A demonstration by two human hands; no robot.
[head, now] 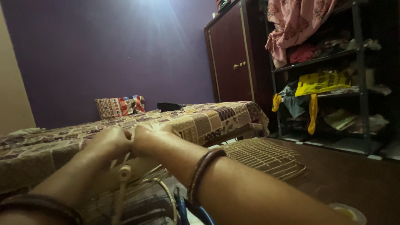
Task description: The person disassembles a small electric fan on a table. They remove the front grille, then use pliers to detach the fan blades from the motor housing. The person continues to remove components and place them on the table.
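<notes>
- My left hand and right hand press together, fingers pinching a thin cane strip so it stays tight.
- The woven basket frame sits just under my wrists, close for working.

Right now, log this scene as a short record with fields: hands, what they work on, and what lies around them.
left hand: fingers curled, pressed against the other hand; dark bangles at the wrist
right hand: fingers curled, meeting the left; what the fingers pinch cannot be told
work under the hands: woven cane frame with loose cane strips
nearby tool: blue-handled pliers, lying below the right forearm
behind: bed with patchwork cover, patterned pillow
right side: dark wardrobe, metal shelf rack with clothes
</notes>
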